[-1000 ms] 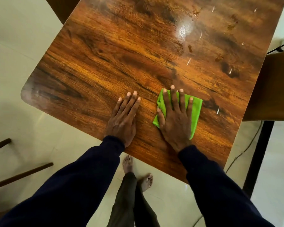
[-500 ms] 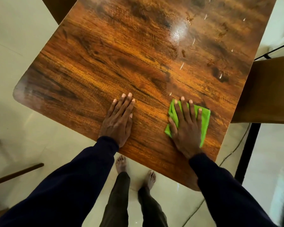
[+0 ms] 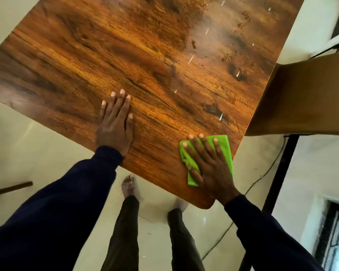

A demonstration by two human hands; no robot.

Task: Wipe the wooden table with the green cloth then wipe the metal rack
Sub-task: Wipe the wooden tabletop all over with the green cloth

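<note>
Nearest me I saw bare feet (image 3: 128, 185) on the pale floor (image 3: 37, 153). Just beyond, the right hand (image 3: 209, 169) lay flat with fingers spread, pressing the folded green cloth (image 3: 223, 142) onto the wooden desk (image 3: 106, 55) at its near right corner, close to the edge. The left hand (image 3: 114, 126) rested palm-down on bare wood, fingers straight and close together, well apart from the cloth. Farther off, brown crumbs (image 3: 243, 22) dotted the desk's far right.
</note>
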